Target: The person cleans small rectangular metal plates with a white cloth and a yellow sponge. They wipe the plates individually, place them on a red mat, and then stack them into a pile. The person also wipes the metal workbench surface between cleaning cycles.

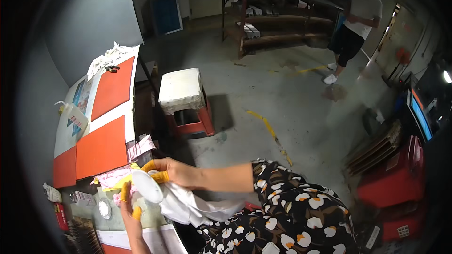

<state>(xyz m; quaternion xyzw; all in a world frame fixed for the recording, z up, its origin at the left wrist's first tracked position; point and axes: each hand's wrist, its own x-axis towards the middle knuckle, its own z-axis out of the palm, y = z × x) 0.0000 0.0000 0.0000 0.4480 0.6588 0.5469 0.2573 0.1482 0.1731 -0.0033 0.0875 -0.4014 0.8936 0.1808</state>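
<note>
A white round disc-like piece (147,186), its exact kind unclear, is gripped at its upper edge by my right hand (181,171). Yellow finger cots cover that hand's fingertips. A white cloth (188,205) hangs below the same hand and trails across my lap; I cannot tell whether the fingers hold it too. My left hand (129,214), also in yellow finger cots, is beside the disc's left edge with thumb and forefinger apart. Behind the disc, a yellow cloth (117,183) and pinkish crumpled material (112,177) lie on the bench.
Orange mats (101,146) cover the bench, with a white squeeze bottle (74,114) on its left side and white rags (108,59) farther back. A stool (181,89) stands beyond. Red bins (391,183) are at right; another person (360,19) stands near a shelf rack (278,16).
</note>
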